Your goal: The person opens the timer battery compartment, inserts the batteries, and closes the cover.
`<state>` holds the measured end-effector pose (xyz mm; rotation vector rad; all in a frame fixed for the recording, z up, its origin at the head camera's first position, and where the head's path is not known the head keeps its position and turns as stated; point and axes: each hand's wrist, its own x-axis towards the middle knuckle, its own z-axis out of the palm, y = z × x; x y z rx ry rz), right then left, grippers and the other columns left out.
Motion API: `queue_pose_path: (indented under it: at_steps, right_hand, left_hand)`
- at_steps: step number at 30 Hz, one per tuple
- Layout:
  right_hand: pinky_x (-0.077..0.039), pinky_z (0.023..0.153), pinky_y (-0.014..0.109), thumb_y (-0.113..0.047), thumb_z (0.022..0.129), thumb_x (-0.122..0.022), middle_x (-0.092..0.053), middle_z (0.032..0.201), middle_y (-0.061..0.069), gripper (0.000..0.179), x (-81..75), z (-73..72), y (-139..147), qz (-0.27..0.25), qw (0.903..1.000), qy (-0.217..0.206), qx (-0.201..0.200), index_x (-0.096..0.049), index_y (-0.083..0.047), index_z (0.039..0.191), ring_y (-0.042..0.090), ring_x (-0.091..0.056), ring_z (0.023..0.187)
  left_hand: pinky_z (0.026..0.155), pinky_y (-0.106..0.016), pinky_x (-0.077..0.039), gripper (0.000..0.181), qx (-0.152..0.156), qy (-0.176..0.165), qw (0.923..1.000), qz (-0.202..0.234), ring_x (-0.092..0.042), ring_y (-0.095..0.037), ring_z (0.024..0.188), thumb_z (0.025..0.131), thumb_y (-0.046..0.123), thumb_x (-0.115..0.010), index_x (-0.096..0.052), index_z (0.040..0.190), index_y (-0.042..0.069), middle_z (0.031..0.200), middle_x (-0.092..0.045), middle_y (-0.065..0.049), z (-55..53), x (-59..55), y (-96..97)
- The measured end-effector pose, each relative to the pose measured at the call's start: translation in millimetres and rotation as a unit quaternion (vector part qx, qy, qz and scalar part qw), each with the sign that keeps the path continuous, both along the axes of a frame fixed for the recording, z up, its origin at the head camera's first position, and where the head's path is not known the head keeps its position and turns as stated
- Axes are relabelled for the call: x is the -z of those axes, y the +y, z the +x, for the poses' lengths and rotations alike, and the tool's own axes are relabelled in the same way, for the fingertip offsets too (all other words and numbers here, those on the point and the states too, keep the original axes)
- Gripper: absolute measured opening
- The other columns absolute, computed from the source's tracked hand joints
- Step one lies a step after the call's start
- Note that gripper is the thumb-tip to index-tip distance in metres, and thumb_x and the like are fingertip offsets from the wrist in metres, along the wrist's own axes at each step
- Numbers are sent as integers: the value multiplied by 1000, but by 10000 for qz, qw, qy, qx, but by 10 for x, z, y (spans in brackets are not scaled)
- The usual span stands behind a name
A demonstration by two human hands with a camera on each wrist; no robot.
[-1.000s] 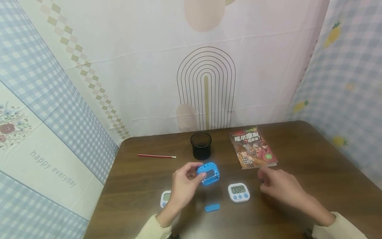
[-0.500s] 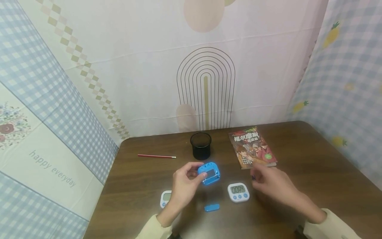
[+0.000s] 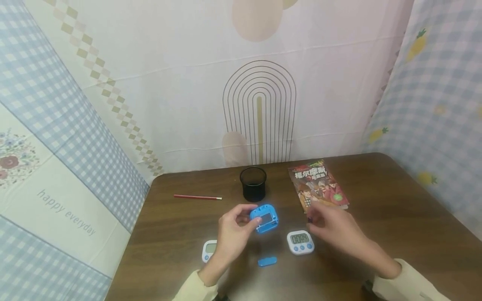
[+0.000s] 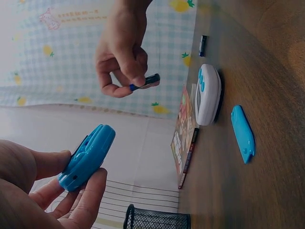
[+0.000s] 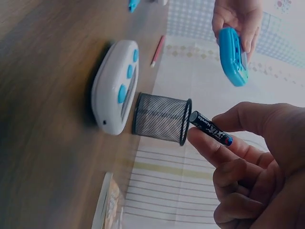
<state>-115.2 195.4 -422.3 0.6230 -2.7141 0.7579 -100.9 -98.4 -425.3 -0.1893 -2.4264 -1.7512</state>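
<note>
Fingers of your right hand pinched a small battery in the air, apart from the blue timer, which your left hand gripped with its open back toward you. Judging by how things lay, the opening was done: the blue cover was off, on the table near the white timer. Not yet done were seating that battery and closing the cover. A second battery lay near the white timer, also not in place.
</note>
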Motion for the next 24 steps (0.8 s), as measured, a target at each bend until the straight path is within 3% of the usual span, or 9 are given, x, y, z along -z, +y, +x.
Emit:
queue_pose_path:
  at_steps: [12, 20, 24]
  right_hand:
    - [-62, 71, 28, -5, 74, -94, -72, 85, -14, 36, -36, -51, -226, -416, 9975, 406, -400, -68, -21, 93, 5, -71, 80]
    - [-63, 74, 25, -4, 79, -92, -74, 88, -13, 33, -75, -46, -375, -768, 9955, 180, -529, -68, -19, 96, 5, -74, 83]
    - [-60, 67, 23, -3, 80, -91, -74, 89, -12, 33, -91, -43, -442, -1009, 9929, 87, -622, -68, -19, 99, 3, -72, 82]
  left_hand:
    - [77, -23, -63, 28, 35, 46, 9999, 120, -72, -15, 88, 92, 17, -85, -78, 119, 14, 109, -78, -5, -7, 2, 7]
    - [75, -21, -61, 29, 41, 30, 9999, 133, -71, -16, 88, 92, 17, -85, -77, 119, 12, 109, -78, -5, -8, 0, 13]
    - [76, -21, -61, 28, 55, 71, 9999, 100, -71, -16, 87, 92, 16, -85, -77, 119, 13, 108, -78, -5, -9, -1, 10]
